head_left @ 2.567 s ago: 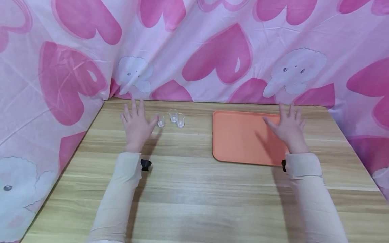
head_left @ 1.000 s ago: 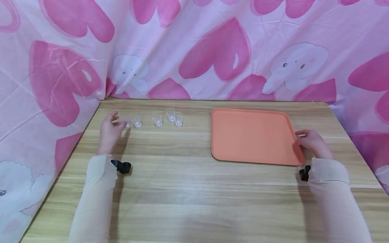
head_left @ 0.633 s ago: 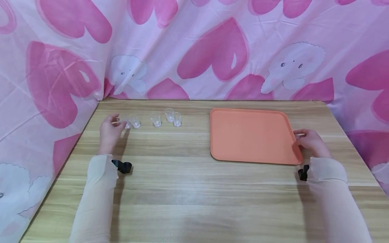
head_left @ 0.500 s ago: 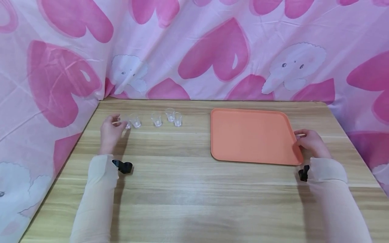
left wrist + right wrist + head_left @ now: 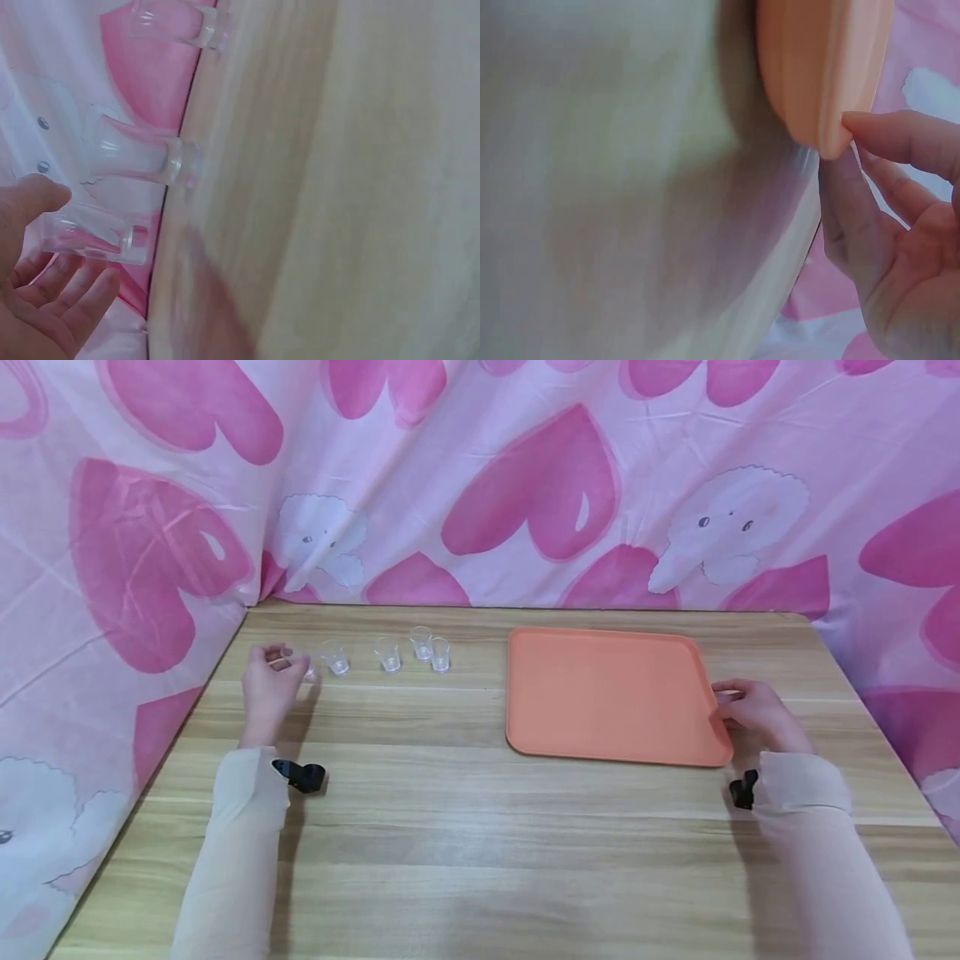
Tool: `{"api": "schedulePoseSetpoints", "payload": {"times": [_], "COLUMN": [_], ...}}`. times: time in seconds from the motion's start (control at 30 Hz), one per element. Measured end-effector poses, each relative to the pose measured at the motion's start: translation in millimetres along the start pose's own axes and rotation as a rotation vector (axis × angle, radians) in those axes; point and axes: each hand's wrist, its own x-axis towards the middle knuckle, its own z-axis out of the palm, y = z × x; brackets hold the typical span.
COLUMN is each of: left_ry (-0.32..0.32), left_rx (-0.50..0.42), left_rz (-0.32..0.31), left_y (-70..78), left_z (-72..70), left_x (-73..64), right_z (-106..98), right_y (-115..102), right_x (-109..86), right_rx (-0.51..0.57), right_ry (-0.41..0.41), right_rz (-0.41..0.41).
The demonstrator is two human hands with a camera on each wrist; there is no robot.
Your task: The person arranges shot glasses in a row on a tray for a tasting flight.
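Observation:
At the left of the table my left hand (image 5: 272, 687) holds a small clear shot glass (image 5: 94, 238) between thumb and fingers. The glass looks upright, close to the tabletop. Just right of it stands another clear shot glass (image 5: 335, 657), apart from the hand. My right hand (image 5: 759, 714) pinches the right rim of an orange rectangular tray (image 5: 607, 693). In the right wrist view the thumb lies over the tray's rim (image 5: 829, 90) and the fingers are under it. That side of the tray looks raised a little off the table.
Farther right along the back stand a lone shot glass (image 5: 387, 655) and a close pair, a rear glass (image 5: 422, 644) and a front glass (image 5: 440, 656). The wooden table (image 5: 465, 827) ends at a pink heart-patterned curtain (image 5: 525, 485) behind and at both sides.
Both hands came down from raised and spread to the glass and the tray. Lately the tray slid slightly left with my right hand, and the held glass shifted slightly left, away from its neighbour.

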Motion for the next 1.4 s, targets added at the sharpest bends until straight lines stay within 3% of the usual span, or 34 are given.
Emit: {"api": "schedulePoseSetpoints", "payload": {"times": [0.27, 0.53, 0.8, 1.03, 1.4], "left_ry": [0.128, 0.124, -0.045, -0.225, -0.391], "left_rx": [-0.082, -0.117, -0.271, -0.246, -0.229], "left_rz": [0.079, 0.202, 0.281, 0.275, 0.296], "left_y": [19.0, 47.2, 73.7, 86.2, 83.7], "left_z": [2.2, 14.1, 42.1, 71.1, 123.9], "left_x": [-8.5, -26.7, -49.9, -67.5, -83.9], "right_z": [13, 22, 30, 35, 42], "right_y": [-21, -31, -36, -45, -50], "right_x": [6.1, 14.1, 23.3, 24.7, 27.3], "right_rx": [-0.039, -0.063, -0.01, -0.03, 0.033], "right_ry": [0.002, -0.043, -0.043, -0.036, -0.011], "right_rz": [-0.055, -0.03, -0.062, -0.035, -0.066]}}
